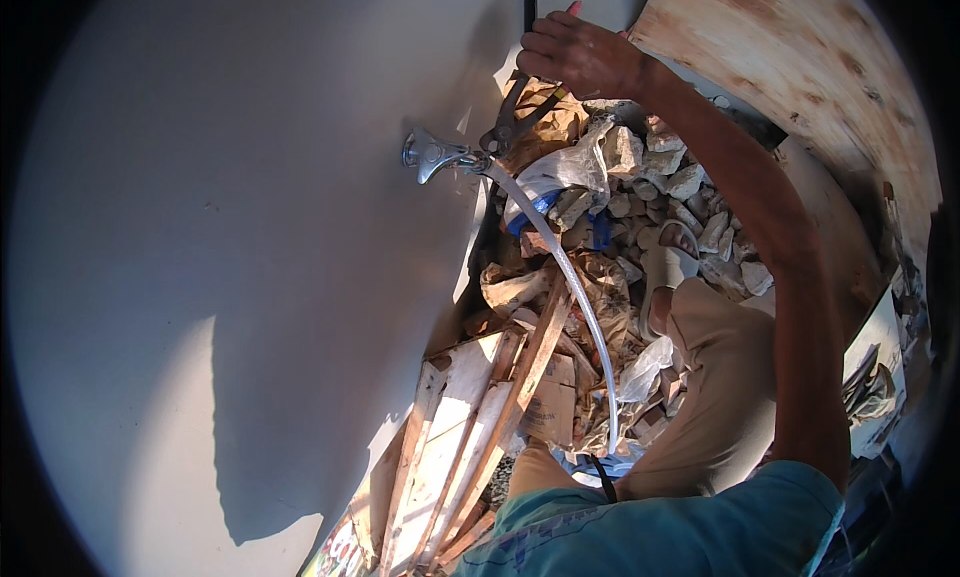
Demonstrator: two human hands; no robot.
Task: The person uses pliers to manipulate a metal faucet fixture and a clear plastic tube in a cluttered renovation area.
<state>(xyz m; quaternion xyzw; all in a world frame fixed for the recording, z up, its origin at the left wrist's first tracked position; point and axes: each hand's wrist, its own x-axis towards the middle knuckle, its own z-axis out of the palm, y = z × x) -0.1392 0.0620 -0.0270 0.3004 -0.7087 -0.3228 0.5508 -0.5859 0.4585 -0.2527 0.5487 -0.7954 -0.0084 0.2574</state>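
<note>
My right hand (pixel 580 55) is closed around the handles of a pair of dark pliers (pixel 507 127), with a red tip showing past the fingers. The pliers' jaws are at the joint where a chrome tap (pixel 436 157) meets a clear braided hose (pixel 566 259); whether they bite on it is hard to make out. The tap sticks out by the pale wall (pixel 300 207). From the joint the hose curves down toward my lap, where its lower end meets something bluish. My left hand is out of view.
Broken stones and rubble (pixel 690 192) lie around my foot, mixed with crumpled paper and plastic. Wooden planks (pixel 470 427) lean along the wall beside a cardboard box (pixel 552 402). A large plywood sheet (pixel 800 67) stands at upper right.
</note>
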